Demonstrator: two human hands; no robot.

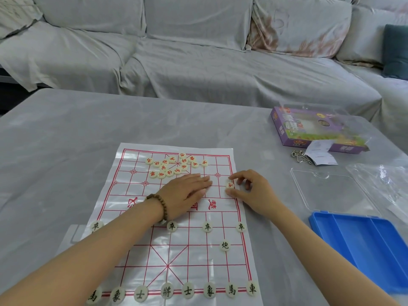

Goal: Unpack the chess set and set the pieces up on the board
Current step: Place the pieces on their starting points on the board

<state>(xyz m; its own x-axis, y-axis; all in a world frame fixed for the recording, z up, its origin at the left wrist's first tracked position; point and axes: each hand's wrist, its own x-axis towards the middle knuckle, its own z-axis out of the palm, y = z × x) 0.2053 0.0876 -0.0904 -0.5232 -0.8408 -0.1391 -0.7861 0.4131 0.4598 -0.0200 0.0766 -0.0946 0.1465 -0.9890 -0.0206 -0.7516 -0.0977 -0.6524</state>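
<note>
Board: the board (132,195), a thin sheet with a red grid, lies flat on the grey worktop (55,140).
Left hand: the left hand (187,191) lies palm down on the middle of the board, grip apart, fingers straight, holding nothing. There is a bead bracelet (159,206) on the wrist.
Right hand: the right hand (251,191) is at the board's right edge, its grip clamped on one red piece (229,185), pinched between thumb and forefinger over the outermost right line.
Red heap: loose red pieces (172,165) are bunched at the far end of the board.
Black back row: black pieces (187,291) stand in line along the near edge.
Black soldiers: four soldiers (207,227) are in view in a row. One cannon (224,245) stands to the right, between the two rows.
Right of board: clear lid (331,191); blue tray (362,244) near right; purple box (318,131) far right.
</note>
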